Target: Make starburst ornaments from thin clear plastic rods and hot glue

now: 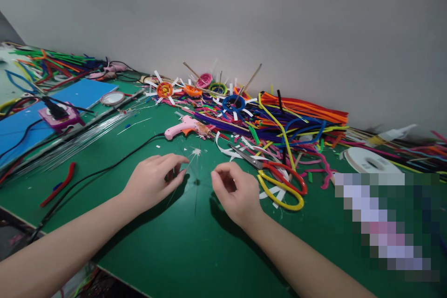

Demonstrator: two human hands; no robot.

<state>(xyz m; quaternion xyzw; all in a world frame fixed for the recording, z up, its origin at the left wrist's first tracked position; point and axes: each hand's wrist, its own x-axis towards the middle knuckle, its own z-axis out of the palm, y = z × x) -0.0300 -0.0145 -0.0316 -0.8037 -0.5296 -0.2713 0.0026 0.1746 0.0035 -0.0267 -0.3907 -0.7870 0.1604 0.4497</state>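
My left hand [157, 179] hovers over the green table with its fingers curled and thumb and forefinger near each other. A thin, see-through strand [173, 194] runs past those fingertips; whether they grip it I cannot make out. Across from it, my right hand [237, 191] is closed, thumb against forefinger, and anything inside is too small to see. Between and just beyond the hands lies a small white star-shaped blob [196, 152] with fine strands spreading from it. A pink glue gun [183, 126] rests behind it. Scissors with red and yellow handles [279, 198] lie beside my right hand.
Pipe cleaners [303, 109] and paper scraps heap along the wall, with several coiled flower shapes [164, 89] among them. Clear rods [94, 135], a purple power socket [61, 118] and a blue board [87, 91] are at left. A white spool [372, 160] lies right. The glue gun's cord [101, 168] crosses the table.
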